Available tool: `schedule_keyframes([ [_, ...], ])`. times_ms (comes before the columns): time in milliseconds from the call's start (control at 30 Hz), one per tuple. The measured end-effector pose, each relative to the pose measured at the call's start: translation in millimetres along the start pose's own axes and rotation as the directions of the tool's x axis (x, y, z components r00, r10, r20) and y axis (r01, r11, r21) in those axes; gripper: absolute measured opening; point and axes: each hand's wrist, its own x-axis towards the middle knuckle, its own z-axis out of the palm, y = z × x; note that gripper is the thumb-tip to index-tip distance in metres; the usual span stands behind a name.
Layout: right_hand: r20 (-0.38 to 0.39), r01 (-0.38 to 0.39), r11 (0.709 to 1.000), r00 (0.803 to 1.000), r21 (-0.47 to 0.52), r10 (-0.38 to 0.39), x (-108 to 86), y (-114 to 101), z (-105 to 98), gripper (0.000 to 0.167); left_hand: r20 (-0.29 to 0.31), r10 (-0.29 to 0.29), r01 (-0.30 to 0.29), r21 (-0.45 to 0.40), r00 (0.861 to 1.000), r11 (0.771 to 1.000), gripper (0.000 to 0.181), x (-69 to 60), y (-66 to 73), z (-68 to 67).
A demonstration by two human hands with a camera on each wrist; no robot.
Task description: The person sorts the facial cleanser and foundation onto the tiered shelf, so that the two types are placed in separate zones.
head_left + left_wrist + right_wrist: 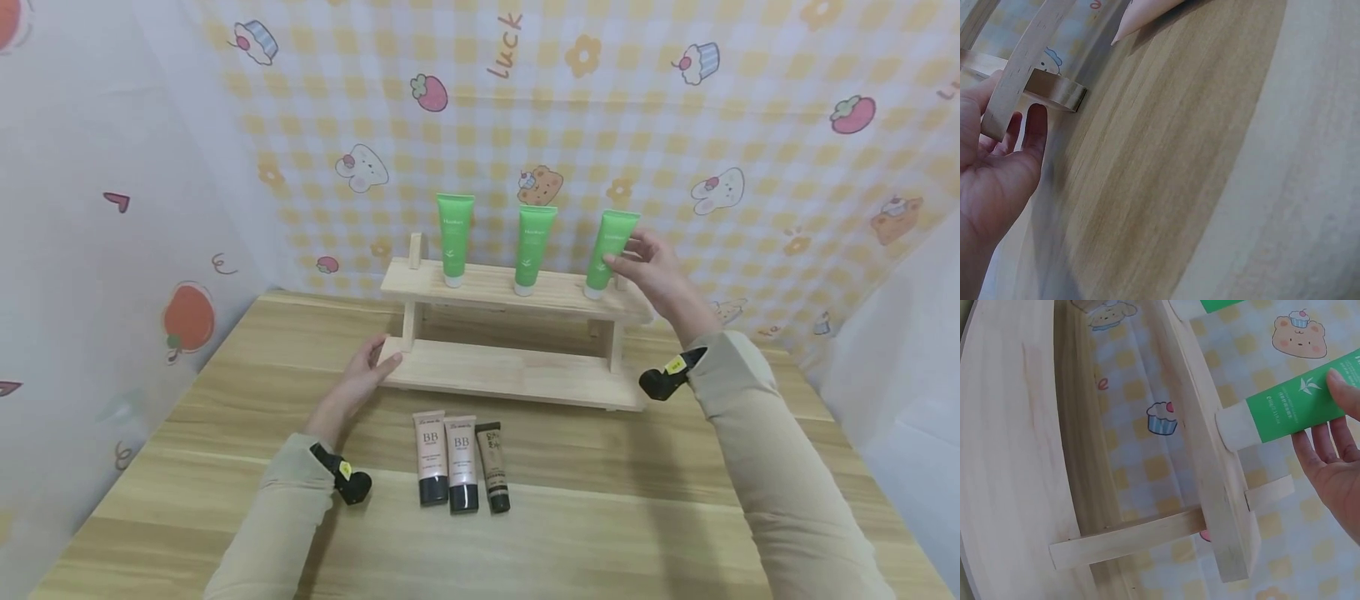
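A two-tier wooden shelf (517,371) stands at the back of the table. My left hand (358,382) grips the left end of its lower board, with the thumb and fingers on either side of the wood in the left wrist view. On the upper board, my right hand (658,271) holds the rightmost green squeeze tube (612,237) between thumb and fingers. This tube leans slightly, and its white cap (1238,427) meets the board. Two matching green tubes, one at the left (455,237) and one in the middle (534,246), stand cap-down on the same board.
In front of the shelf lie two pink BB cream tubes, one on the left (431,454) and one beside it (461,458), plus a slimmer tan tube (492,462) with black ends. A checked, patterned cloth (480,125) hangs behind the wood-grain table (600,517).
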Motion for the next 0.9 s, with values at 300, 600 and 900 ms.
schedule_keyframes([
  [300,0.014,-0.043,0.999,0.999,-0.006,0.043,-5.3,3,0,0.064,-0.005,0.012,-0.012,0.011,1.000,1.000,0.078,2.2,-3.3,-0.2],
  [600,-0.021,-0.097,0.995,0.995,0.003,0.097,-18.2,12,-2,0.074,-0.009,0.013,-0.013,0.018,1.000,1.000,0.079,3.8,-5.7,-0.5],
  [900,-0.002,-0.158,0.957,0.987,0.245,0.163,-32.7,21,-3,0.072,0.012,0.010,-0.011,0.028,1.000,1.000,0.077,-0.1,-3.1,-1.1],
])
